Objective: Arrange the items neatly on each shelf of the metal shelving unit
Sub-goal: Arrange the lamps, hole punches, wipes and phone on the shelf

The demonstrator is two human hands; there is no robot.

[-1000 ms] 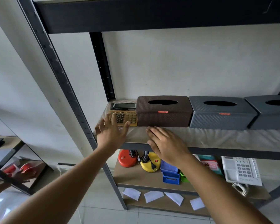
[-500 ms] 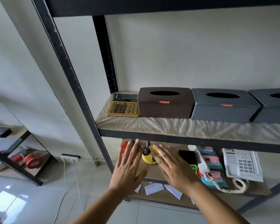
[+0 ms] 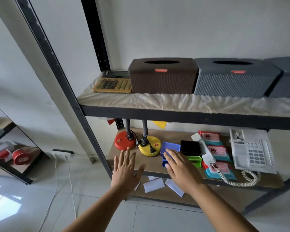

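Observation:
The metal shelving unit [image 3: 157, 113] has an upper shelf with a yellow calculator [image 3: 113, 83], a brown tissue box [image 3: 162, 76] and a grey tissue box [image 3: 233, 77] in a row. On the shelf below stand a red lamp base [image 3: 122, 143], a yellow lamp base [image 3: 149, 148], a blue box [image 3: 171, 147], a black box [image 3: 190, 147], a green piece [image 3: 195, 160], wipe packs [image 3: 217, 152] and a white telephone [image 3: 253, 151], its handset [image 3: 204, 149] lying off the cradle. My left hand [image 3: 126, 171] hovers flat before the red base. My right hand [image 3: 179, 168] reaches with straight fingers over the blue box.
A second grey tissue box [image 3: 288, 77] sits at the right edge. White paper slips [image 3: 153, 184] lie on the bottom shelf. A power strip [image 3: 62, 153] and white cables run over the tiled floor at left. A mirror [image 3: 12, 148] leans against the left wall.
Both hands dropped from the upper shelf to the lower shelf, staying flat and empty. The view tilted downward, showing more of the lower shelf.

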